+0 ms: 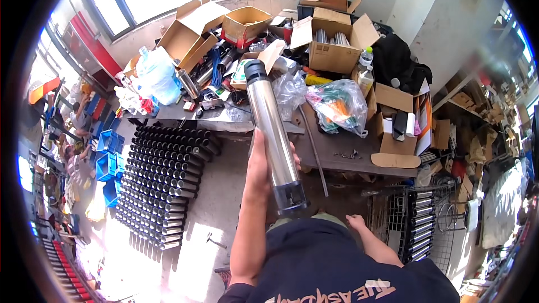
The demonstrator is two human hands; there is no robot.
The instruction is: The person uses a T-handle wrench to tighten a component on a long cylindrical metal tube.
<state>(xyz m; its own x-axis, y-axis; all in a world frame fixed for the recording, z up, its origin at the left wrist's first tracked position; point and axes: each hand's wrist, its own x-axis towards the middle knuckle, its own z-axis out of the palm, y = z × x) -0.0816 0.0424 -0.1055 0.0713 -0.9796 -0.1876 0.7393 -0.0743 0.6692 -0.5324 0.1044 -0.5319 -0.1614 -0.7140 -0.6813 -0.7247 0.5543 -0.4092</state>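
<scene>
A shiny metal cylinder [270, 126] with black end pieces stands tilted in front of me. My left hand [259, 164] is wrapped round its middle, with fingertips showing on the far right side. Its top end overlaps the cluttered workbench [353, 157] in view, while the lower black end, which has an opening in its side, hangs above my lap. My right hand [355, 222] is low by my right leg, apart from the cylinder. Its fingers are too small and partly hidden to read.
Many similar black-ended cylinders [163, 177] stand in rows on the floor at left, beside blue crates [106, 165]. A wire basket [387, 213] holds more cylinders at right. Open cardboard boxes [337, 56], a plastic bag [339, 106] and a thin rod [314, 151] crowd the bench.
</scene>
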